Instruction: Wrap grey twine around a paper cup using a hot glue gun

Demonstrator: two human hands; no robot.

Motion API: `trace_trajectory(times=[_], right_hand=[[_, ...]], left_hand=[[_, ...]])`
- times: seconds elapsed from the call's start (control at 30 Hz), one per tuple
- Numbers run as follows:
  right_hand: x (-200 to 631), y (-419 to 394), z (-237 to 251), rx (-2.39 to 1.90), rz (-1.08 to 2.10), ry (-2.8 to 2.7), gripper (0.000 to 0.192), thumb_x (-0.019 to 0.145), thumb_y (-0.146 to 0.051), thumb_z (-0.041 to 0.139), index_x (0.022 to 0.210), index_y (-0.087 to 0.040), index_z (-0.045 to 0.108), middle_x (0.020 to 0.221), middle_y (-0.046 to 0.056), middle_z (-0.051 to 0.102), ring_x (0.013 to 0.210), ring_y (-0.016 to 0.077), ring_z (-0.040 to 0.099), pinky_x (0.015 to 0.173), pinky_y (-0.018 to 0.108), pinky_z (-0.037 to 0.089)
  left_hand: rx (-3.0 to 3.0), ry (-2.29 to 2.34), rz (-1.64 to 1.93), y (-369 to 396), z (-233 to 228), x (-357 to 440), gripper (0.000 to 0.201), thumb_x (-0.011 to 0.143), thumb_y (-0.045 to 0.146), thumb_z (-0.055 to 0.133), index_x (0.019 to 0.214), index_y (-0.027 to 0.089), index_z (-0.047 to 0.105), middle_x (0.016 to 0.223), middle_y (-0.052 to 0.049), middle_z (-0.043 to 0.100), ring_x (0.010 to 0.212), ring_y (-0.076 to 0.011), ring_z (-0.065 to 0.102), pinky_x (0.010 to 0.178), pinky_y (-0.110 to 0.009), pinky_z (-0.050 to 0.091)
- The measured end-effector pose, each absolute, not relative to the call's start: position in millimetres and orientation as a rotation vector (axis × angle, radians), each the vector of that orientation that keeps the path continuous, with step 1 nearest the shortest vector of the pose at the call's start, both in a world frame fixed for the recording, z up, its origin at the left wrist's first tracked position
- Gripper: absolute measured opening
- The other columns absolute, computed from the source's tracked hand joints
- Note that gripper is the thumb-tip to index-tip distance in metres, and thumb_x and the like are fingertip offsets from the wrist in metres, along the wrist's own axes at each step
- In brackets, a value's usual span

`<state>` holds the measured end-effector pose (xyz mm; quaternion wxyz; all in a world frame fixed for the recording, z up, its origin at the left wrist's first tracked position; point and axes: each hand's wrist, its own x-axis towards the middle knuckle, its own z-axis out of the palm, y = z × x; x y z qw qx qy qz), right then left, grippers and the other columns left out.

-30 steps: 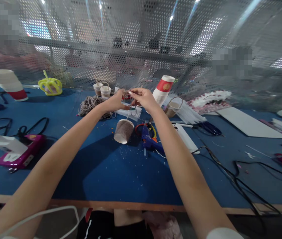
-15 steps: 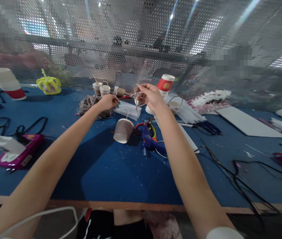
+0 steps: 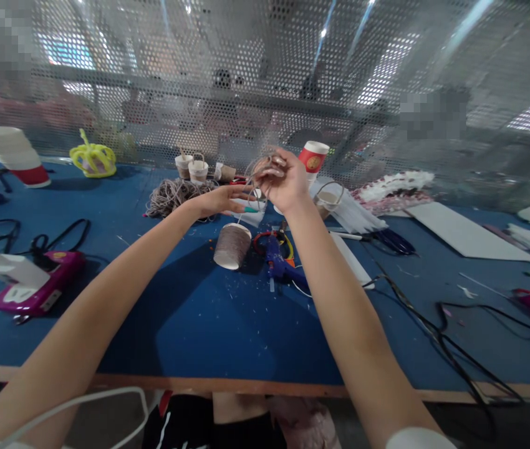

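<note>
My right hand (image 3: 280, 181) is raised over the blue table (image 3: 209, 324), its fingers curled on a loop of grey-brown twine (image 3: 254, 167). My left hand (image 3: 222, 201) lies flat and open just to its left, fingers stretched toward the twine, holding nothing. A heap of the same twine (image 3: 174, 193) lies behind my left wrist. A twine-wrapped paper cup (image 3: 232, 246) lies on its side below both hands. Beside it rests a blue glue gun (image 3: 278, 262).
A red-and-white stack of paper cups (image 3: 310, 161), small twine-covered cups (image 3: 191, 168), a yellow crown shape (image 3: 93, 161), pink devices (image 3: 35, 288) with black cables (image 3: 438, 324), white sheets (image 3: 466, 234). A perforated metal screen (image 3: 265, 81) closes the far edge; people work behind it.
My right hand lifted the twine loop higher and curled over it. My left hand left the twine heap, opened flat and moved right toward the loop.
</note>
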<state>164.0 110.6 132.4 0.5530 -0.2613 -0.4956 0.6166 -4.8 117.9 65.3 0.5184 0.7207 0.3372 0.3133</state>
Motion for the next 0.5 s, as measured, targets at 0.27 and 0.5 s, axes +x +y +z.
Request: trace_trajectory(times=[0.27, 0.5], right_hand=[[176.7, 130.9, 127.8, -0.614, 1.337, -1.166, 0.043, 0.091, -0.029, 0.06, 0.057, -0.022, 0.034, 0.054, -0.008, 0.033, 0.046, 0.0056, 0.036, 0.058, 0.019, 0.05], [187.3, 151.4, 112.6, -1.029, 0.756, -1.23, 0.037, 0.087, -0.016, 0.06, 0.059, -0.023, 0.037, 0.049, -0.01, 0.038, 0.037, 0.0051, 0.034, 0.04, 0.019, 0.032]], left_hand=[[1.769, 0.984, 0.811, 119.3, 70.8, -8.8, 0.014, 0.083, 0.029, 0.065, 0.074, 0.017, 0.067, 0.097, -0.008, 0.077, 0.098, -0.0182, 0.07, 0.074, -0.026, 0.05], [1.597, 1.678, 1.079, 136.0, 73.0, -47.2, 0.016, 0.073, 0.027, 0.069, 0.065, 0.014, 0.069, 0.067, -0.006, 0.072, 0.088, -0.0224, 0.068, 0.078, -0.032, 0.05]])
